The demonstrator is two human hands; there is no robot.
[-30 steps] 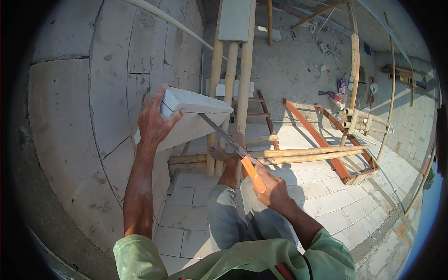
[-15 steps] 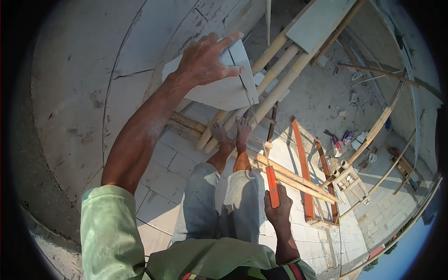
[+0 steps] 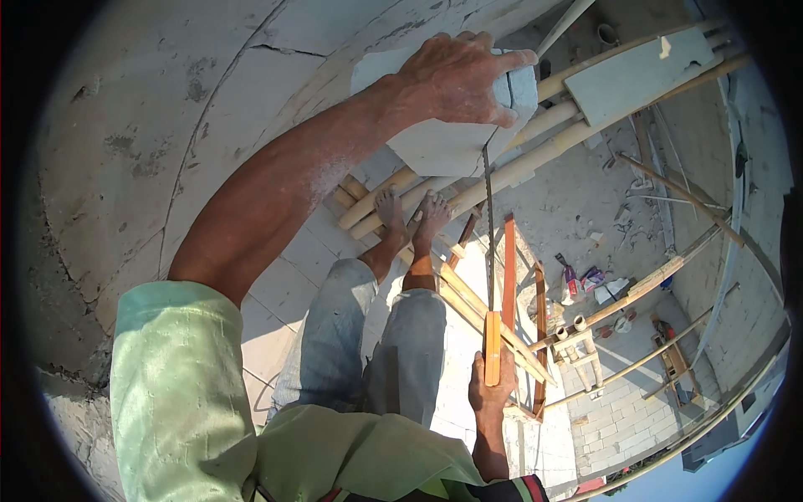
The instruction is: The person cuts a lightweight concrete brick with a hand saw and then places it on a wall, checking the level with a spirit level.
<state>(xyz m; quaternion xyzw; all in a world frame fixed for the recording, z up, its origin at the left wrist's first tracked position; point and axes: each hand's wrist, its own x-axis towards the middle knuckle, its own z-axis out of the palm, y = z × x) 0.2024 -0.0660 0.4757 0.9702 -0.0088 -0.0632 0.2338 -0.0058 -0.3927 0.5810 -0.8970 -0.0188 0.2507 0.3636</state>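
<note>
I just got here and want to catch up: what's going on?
A person's left hand grips the end of a pale block, thumb and index finger on either side of a dark cut line. The right hand holds a saw by its orange handle, its blade running up to the block. The block is still in one piece. The person's bare feet are on bamboo poles.

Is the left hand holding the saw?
No, the right hand grips the orange-handled saw, while the left hand grasps the pale block.
</note>
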